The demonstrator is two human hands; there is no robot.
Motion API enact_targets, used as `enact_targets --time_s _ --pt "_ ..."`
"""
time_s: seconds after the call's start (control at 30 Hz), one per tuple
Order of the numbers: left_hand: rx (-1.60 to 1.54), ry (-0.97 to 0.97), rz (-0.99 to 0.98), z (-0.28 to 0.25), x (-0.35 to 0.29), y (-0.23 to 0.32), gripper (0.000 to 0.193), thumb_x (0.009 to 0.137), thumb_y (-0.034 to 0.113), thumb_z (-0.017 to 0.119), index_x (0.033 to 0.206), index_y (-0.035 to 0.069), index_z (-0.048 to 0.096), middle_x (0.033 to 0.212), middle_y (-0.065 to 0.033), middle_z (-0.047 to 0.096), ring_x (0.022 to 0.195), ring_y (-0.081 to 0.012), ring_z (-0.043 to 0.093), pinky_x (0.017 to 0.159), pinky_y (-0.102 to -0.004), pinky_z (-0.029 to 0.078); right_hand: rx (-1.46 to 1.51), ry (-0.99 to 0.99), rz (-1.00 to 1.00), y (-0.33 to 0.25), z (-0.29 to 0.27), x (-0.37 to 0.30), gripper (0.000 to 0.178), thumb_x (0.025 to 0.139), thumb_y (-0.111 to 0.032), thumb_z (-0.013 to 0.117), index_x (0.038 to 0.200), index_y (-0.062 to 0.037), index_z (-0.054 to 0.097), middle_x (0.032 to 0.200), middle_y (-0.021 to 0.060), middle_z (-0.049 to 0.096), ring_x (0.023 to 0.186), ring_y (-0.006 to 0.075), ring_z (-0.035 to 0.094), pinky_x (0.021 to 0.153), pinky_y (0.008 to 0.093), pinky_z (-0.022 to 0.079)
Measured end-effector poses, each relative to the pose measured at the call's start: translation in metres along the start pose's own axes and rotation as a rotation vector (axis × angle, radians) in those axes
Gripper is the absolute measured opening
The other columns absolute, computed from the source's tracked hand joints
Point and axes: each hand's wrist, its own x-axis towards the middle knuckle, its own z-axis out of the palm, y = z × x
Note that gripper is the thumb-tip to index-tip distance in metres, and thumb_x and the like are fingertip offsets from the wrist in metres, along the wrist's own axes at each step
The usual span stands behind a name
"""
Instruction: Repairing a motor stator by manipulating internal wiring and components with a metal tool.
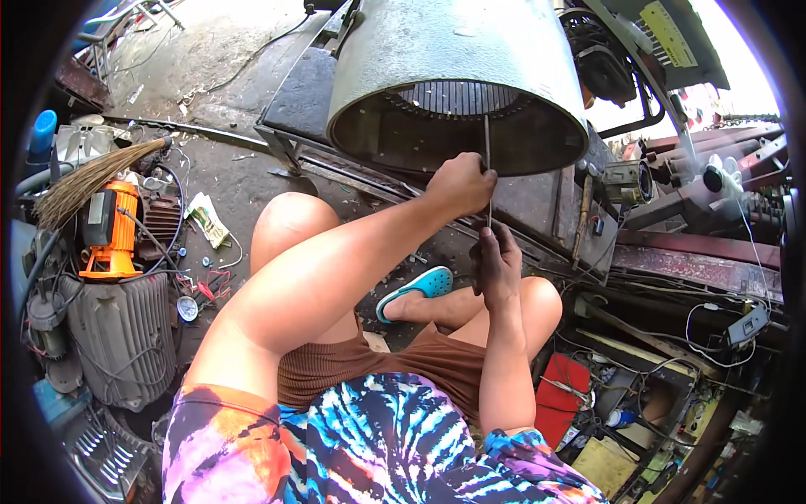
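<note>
In front of me lies a large pale metal cylinder (453, 50), its open end facing me. A ring of narrow slots (453, 98) shows inside, like the core of an electric motor. A thin metal rod (486, 139) reaches up into the opening. My left hand (462, 185) is closed around its middle, just below the cylinder's lower rim. Lower down, my right hand (497, 260) has its fingers closed about the rod's near end, which they partly hide. How far the rod's tip goes among the slots I cannot tell.
The cylinder rests on a dark metal bench (306, 97). To my left are a straw broom (101, 181), an orange motor (112, 231) and a grey finned motor housing (122, 336). At right stand reddish steel beams (697, 260) and a cluttered tool box (630, 412) with cables.
</note>
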Motion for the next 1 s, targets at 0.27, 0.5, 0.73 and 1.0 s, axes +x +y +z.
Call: enact_targets --time_s 0.27,0.5,0.73,1.0 --pt "-0.063 -0.001 -0.062 0.019 0.005 -0.006 0.037 0.092 0.027 0.053 0.099 -0.006 0.067 0.094 -0.0262 0.072 0.088 -0.0447 0.07 0.076 -0.0512 0.055 -0.52 0.191 -0.304 0.017 0.007 0.0 0.029 0.103 -0.022 0.056 0.123 -0.0031 0.064 0.094 0.0092 0.07 0.074 0.0158 0.06 0.065 0.027 0.046" --pt "0.009 -0.05 -0.133 0.013 0.007 0.005 0.031 0.093 0.024 0.053 0.098 -0.003 0.067 0.094 -0.0229 0.072 0.086 -0.0449 0.069 0.077 -0.0518 0.054 -0.617 0.236 -0.315 0.018 0.007 0.006 0.031 0.102 -0.024 0.059 0.124 -0.0019 0.064 0.102 0.0115 0.072 0.083 0.0186 0.063 0.074 0.0288 0.05" --pt "0.568 0.356 0.249 -0.051 0.057 0.011 0.025 0.091 0.023 0.054 0.099 0.002 0.066 0.095 -0.019 0.072 0.082 -0.0366 0.07 0.073 -0.0447 0.054 -0.613 0.241 -0.28 0.018 -0.019 0.009 0.031 0.099 -0.019 0.06 0.125 -0.002 0.065 0.1 0.0114 0.072 0.081 0.0179 0.062 0.072 0.0286 0.049" --pt "0.698 0.304 0.333 -0.072 0.099 0.019 0.03 0.089 0.017 0.053 0.109 0.002 0.069 0.097 -0.0172 0.072 0.084 -0.0347 0.07 0.075 -0.0472 0.055 -0.494 0.133 -0.26 0.009 -0.009 -0.023 0.039 0.092 -0.006 0.057 0.131 -0.001 0.062 0.089 0.0125 0.072 0.069 0.0189 0.061 0.062 0.0276 0.049"
